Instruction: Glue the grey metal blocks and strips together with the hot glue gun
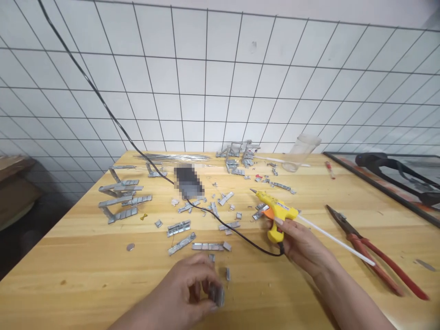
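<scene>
Curled left hand [194, 289] pinches a metal piece [217, 295]; slanted right hand [304, 243] grips glue gun [277, 211].

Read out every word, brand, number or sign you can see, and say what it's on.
No text can be read.
Yellow plastic glue gun: small mark on its body, too blurred to read.
Dark pixelated rectangular object: nothing legible.
Round silver disc: too small to tell.

Open wood here along the near part of the table's [68, 284] left edge, past a coin [130, 247]; farther in, metal frames [118, 201] jut up, metal strips [208, 246] crowd the middle, the black cord [240, 234] cuts across, and pliers [366, 247] bar the right, a bare lane beyond them
</scene>
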A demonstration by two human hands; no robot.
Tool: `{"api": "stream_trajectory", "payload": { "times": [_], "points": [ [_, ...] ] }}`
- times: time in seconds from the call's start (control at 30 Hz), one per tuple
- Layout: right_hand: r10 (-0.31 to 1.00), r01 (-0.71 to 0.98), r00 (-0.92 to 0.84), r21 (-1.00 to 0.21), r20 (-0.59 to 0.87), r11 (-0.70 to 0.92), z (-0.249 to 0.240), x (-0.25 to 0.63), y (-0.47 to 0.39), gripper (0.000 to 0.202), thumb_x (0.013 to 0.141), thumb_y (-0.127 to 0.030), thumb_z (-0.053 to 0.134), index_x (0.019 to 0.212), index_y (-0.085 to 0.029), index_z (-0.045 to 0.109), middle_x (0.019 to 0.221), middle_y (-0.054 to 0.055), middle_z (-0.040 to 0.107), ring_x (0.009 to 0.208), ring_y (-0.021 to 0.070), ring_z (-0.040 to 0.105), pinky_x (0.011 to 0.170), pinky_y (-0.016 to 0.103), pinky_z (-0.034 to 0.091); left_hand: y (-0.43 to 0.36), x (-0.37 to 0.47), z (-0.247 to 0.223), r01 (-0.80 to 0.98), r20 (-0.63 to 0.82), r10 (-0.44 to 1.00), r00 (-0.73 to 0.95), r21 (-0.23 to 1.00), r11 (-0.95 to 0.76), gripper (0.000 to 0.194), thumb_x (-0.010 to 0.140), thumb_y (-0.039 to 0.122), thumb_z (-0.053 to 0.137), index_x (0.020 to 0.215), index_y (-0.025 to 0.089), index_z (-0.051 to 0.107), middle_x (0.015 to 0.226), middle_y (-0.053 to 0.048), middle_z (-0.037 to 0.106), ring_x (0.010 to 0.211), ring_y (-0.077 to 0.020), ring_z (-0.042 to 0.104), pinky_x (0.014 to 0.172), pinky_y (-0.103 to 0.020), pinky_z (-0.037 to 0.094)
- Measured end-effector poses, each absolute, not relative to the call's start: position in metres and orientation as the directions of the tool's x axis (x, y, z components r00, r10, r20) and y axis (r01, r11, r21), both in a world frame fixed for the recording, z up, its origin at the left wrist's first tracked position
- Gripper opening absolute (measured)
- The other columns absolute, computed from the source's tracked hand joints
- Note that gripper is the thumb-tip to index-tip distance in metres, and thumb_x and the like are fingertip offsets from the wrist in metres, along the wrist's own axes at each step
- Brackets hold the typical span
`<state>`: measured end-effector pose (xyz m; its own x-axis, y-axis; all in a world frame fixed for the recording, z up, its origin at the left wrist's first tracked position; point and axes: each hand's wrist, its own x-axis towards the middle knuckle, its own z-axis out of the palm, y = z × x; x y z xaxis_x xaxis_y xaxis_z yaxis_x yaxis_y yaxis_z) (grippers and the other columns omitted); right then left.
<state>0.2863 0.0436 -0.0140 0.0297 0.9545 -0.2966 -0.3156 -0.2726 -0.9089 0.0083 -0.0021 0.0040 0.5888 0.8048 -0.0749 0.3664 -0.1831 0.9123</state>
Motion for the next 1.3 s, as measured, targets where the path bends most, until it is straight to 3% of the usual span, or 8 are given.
{"api": "stream_trajectory", "payload": {
  "times": [0.23, 0.47, 0.6, 0.73, 0.83, 0.93, 1.17, 1.3],
  "points": [
    [0.928, -0.236, -0.029, -0.899, -0.372, -0.368, -0.015, 0.297, 0.054, 0.038, 0.063, -0.05, 0.075, 0.081, -0.018, 0.067, 0.068, 0.004, 0.067, 0.056, 0.0144, 0.06, 0.045, 0.023, 0.046, -0.002, 0.006, -0.002, 0.404, -0.07, 0.776, 0.627, 0.881, -0.247, 0.033, 0.062, -0.007, 0.052, 0.079, 0.018, 0.065, 0.082, 0.0, 0.054, 0.066, -0.0096, 0.051, 0.056, -0.017, 0.039],
    [0.902, 0.156, 0.102, -0.889, -0.42, -0.431, -0.016, 0.294, 0.058, 0.04, 0.08, -0.053, 0.055, 0.064, -0.017, 0.058, 0.05, 0.004, 0.063, 0.043, 0.0157, 0.061, 0.04, 0.023, 0.045, -0.003, 0.006, -0.002, 0.438, -0.073, 0.782, 0.619, 0.859, -0.267, 0.029, 0.066, -0.004, 0.051, 0.08, 0.019, 0.062, 0.088, 0.0, 0.053, 0.067, -0.0085, 0.052, 0.057, -0.017, 0.04],
    [0.921, 0.427, 0.214, -0.818, -0.324, -0.387, -0.014, 0.301, 0.057, 0.044, 0.082, -0.053, 0.051, 0.053, -0.02, 0.054, 0.039, 0.002, 0.057, 0.032, 0.0147, 0.05, 0.035, 0.025, 0.036, -0.003, 0.006, -0.002, 0.46, -0.074, 0.786, 0.614, 0.843, -0.28, 0.029, 0.067, -0.003, 0.051, 0.081, 0.019, 0.062, 0.088, 0.0, 0.053, 0.064, -0.0077, 0.051, 0.055, -0.017, 0.039],
    [0.962, 0.637, 0.256, -0.732, -0.093, -0.241, -0.001, 0.294, 0.037, 0.027, 0.077, -0.044, 0.059, 0.063, -0.022, 0.059, 0.045, -0.002, 0.055, 0.043, 0.0152, 0.048, 0.044, 0.025, 0.032, -0.003, 0.006, -0.001, 0.494, -0.068, 0.808, 0.585, 0.82, -0.289, 0.025, 0.068, -0.002, 0.052, 0.077, 0.019, 0.061, 0.084, 0.0, 0.054, 0.065, -0.009, 0.052, 0.057, -0.018, 0.041],
    [1.0, 0.752, -0.001, -0.659, 0.012, 0.009, 0.011, 0.266, 0.013, 0.017, 0.078, -0.032, 0.059, 0.065, -0.023, 0.061, 0.052, -0.003, 0.056, 0.05, 0.0151, 0.049, 0.051, 0.025, 0.034, -0.003, 0.005, -0.001, 0.506, -0.073, 0.811, 0.581, 0.813, -0.289, 0.023, 0.071, 0.0, 0.052, 0.078, 0.02, 0.061, 0.086, 0.0, 0.054, 0.063, -0.0084, 0.051, 0.056, -0.018, 0.04],
    [0.952, 0.762, -0.297, -0.619, -0.072, 0.19, 0.014, 0.235, -0.003, 0.01, 0.074, -0.016, 0.058, 0.072, -0.021, 0.066, 0.064, 0.0, 0.065, 0.058, 0.0159, 0.057, 0.054, 0.024, 0.039, -0.002, 0.005, -0.001, 0.535, -0.062, 0.816, 0.575, 0.782, -0.318, 0.024, 0.07, 0.0, 0.052, 0.079, 0.021, 0.061, 0.086, 0.001, 0.054, 0.067, -0.0101, 0.051, 0.057, -0.019, 0.039],
    [0.924, 0.773, -0.371, -0.581, -0.091, 0.253, -0.008, 0.213, -0.006, 0.032, 0.071, -0.013, 0.062, 0.102, -0.021, 0.063, 0.082, 0.004, 0.066, 0.068, 0.0184, 0.06, 0.061, 0.027, 0.044, -0.001, 0.004, -0.003, 0.574, -0.052, 0.822, 0.568, 0.74, -0.35, 0.021, 0.071, 0.001, 0.052, 0.076, 0.021, 0.058, 0.083, 0.001, 0.053, 0.07, -0.0118, 0.052, 0.06, -0.021, 0.039],
    [0.911, 0.709, -0.409, -0.646, -0.05, 0.283, -0.012, 0.213, -0.006, 0.027, 0.072, -0.009, 0.061, 0.095, -0.021, 0.064, 0.086, 0.004, 0.065, 0.073, 0.0182, 0.06, 0.064, 0.028, 0.045, -0.002, 0.003, -0.002, 0.589, -0.062, 0.825, 0.562, 0.73, -0.346, 0.023, 0.072, 0.002, 0.052, 0.079, 0.022, 0.059, 0.084, 0.001, 0.054, 0.073, -0.0127, 0.052, 0.061, -0.022, 0.039]
  ]
}}
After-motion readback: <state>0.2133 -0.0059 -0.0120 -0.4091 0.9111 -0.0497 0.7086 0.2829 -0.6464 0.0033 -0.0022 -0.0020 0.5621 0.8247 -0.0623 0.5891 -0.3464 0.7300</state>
